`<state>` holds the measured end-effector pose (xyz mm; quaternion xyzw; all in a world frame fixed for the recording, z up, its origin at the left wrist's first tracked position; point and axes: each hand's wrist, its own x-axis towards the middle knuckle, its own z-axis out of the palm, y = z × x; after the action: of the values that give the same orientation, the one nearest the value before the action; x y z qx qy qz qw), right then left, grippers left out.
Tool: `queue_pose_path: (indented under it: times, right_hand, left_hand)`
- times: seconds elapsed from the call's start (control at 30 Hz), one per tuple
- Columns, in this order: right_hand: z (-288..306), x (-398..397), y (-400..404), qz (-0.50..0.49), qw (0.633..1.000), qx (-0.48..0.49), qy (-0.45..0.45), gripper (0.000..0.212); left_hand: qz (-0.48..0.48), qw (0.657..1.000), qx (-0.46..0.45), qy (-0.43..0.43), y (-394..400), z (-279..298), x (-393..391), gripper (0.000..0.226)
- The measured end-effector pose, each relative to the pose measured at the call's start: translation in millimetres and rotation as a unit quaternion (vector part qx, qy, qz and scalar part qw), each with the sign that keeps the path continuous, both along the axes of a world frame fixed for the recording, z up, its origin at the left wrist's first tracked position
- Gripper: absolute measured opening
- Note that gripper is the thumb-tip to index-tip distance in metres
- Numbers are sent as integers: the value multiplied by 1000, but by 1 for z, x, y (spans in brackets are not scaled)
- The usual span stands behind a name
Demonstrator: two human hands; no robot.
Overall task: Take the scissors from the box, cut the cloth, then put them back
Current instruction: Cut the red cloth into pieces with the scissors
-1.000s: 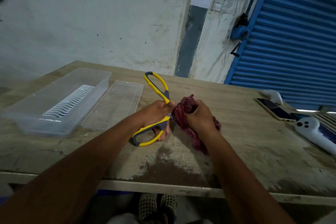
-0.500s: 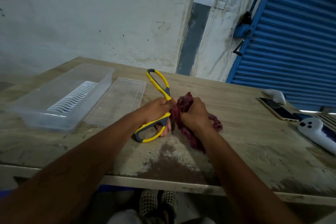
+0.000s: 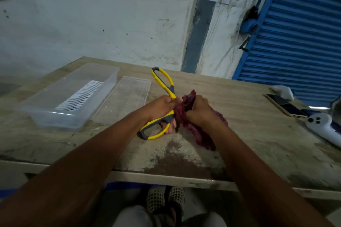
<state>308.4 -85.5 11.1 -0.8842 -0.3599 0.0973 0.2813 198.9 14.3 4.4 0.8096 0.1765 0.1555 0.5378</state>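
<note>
One pair of scissors (image 3: 162, 105), one cloth (image 3: 191, 121), one box (image 3: 72, 96), one loose lid (image 3: 122, 99), all on a single worn wooden table (image 3: 249, 134).

Your left hand (image 3: 162, 107) is wrapped around the scissors near the pivot. Handles are two large loops, yellow plastic with grey rubbery inserts, spread wide apart: one loop sticks up and away from you, the other lies low toward you by the table top. Blades are hidden behind your hand and the cloth; you can't see how far they are open.

Your right hand (image 3: 200, 110) is closed tight on the cloth, a dark maroon rag, crumpled and fuzzy. One bunched end pokes up above your fist, right against the scissors; the rest trails down onto the table toward you.

Box sits well to the left: clear plastic, long and rectangular, with a white ribbed insert on its floor. Flat clear lid lies just beside it, between box and scissors.

Far right edge: one phone (image 3: 286, 105), dark glass face up, and two white plastic controllers (image 3: 321, 125), smooth and rounded.
</note>
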Motion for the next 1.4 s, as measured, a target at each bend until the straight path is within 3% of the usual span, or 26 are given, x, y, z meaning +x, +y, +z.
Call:
queue_pose_path:
  times: [0.13, 0.27, 0.4, 0.5, 0.57, 0.63, 0.7, 0.77, 0.83, 0.9, 0.97, 1.03, 1.1, 1.17, 1.23, 1.27, 1.3, 1.37, 1.4]
  right_hand:
    - [5, 15, -26, 32, 991, -124, -41, 81]
    - [6, 16, -39, 42, 981, -166, -92, 84]
    - [12, 34, -63, -56, 972, -158, -166, 82]
    - [16, 73, -95, -120, 988, -45, -85, 68]
    - [25, 87, -112, -105, 988, 114, 8, 37]
    - [35, 89, -116, -65, 969, 235, 41, 14]
    - [46, 86, -109, -29, 952, 301, 37, 19]
    - [57, 73, -96, 15, 943, 332, 32, 23]
    - [65, 57, -84, 64, 936, 345, 5, 26]
    - [68, 39, -76, 132, 940, 310, -55, 26]
    - [65, 28, -75, 190, 942, 253, -111, 17]
    - [60, 22, -81, 183, 943, 235, -144, 17]
    - [58, 15, -88, 158, 937, 263, -170, 19]
    - [56, 5, -92, 140, 918, 304, -214, 8]
    - [54, -1, -89, 108, 882, 333, -315, 6]
    - [51, -3, -87, 101, 863, 342, -359, 10]
    - [48, -5, -83, 101, 846, 349, -390, 13]
    - [32, -10, -75, 117, 823, 350, -432, 13]
    - [22, -11, -70, 124, 814, 343, -452, 14]
  left_hand:
    - [-50, 998, -28, -6, 1, -2, -6, 70]
    - [-76, 994, -75, -8, -1, 0, -18, 68]
    - [-53, 995, -78, -24, -6, 0, -19, 61]
    - [-32, 997, -58, -44, -3, 7, -19, 55]
    - [-10, 998, -18, -66, 0, 14, -17, 60]
    - [20, 996, 22, -79, -2, 19, -16, 58]
    - [9, 996, -1, -91, -8, 23, -15, 38]
    - [-8, 994, -17, -110, -14, 30, -17, 29]
    - [-26, 992, 49, -114, -17, 37, -15, 32]
    - [-38, 989, 118, -80, -22, 39, -16, 30]
    - [-72, 986, 94, -114, -26, 35, -18, 32]
    - [-108, 980, 98, -137, -24, 34, -19, 35]
    - [-136, 956, 221, -137, -18, 37, -19, 28]
    - [-68, 901, 408, -135, -17, 43, -14, 22]
    - [140, 806, 557, -142, -10, 38, -6, 40]
    - [239, 783, 559, -134, -12, 35, -7, 44]
    - [317, 782, 521, -132, -16, 34, -8, 42]
    - [346, 847, 396, -80, -18, 28, -6, 33]
    - [317, 891, 324, -37, -17, 24, -3, 31]
